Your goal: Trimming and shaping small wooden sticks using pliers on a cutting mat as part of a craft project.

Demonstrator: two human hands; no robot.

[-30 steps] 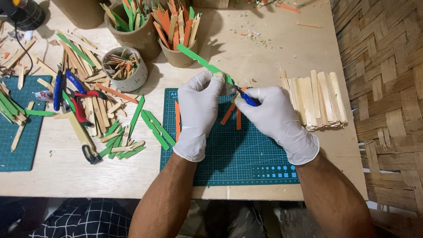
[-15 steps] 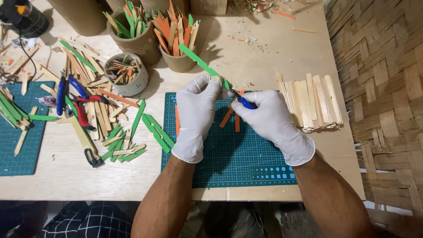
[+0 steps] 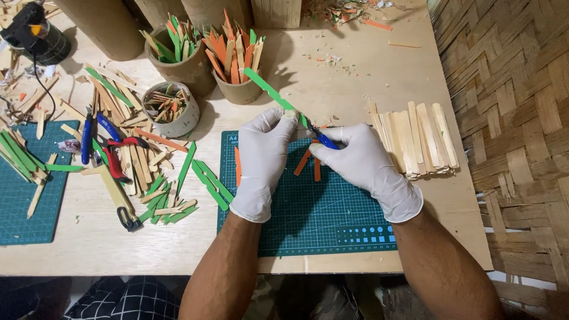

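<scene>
Both hands wear white gloves over a green cutting mat [image 3: 320, 219]. My left hand [image 3: 264, 163] pinches a long green wooden stick [image 3: 269, 90] that slants up and away to the left. My right hand [image 3: 364, 166] grips small blue-handled cutters [image 3: 323, 139], whose jaws meet the stick's near end between my hands. Orange stick pieces [image 3: 309, 163] lie on the mat just under my hands.
A bundle of plain wooden sticks [image 3: 418, 141] lies right of the mat. Cardboard cups of green and orange sticks [image 3: 234, 56] stand behind. Loose sticks, pliers [image 3: 115, 157] and a utility knife [image 3: 121, 204] cover the left side, beside a second green mat [image 3: 26, 178].
Both hands have kept their hold on the stick and cutters above the mat, shifting only slightly; the view itself has drifted a little.
</scene>
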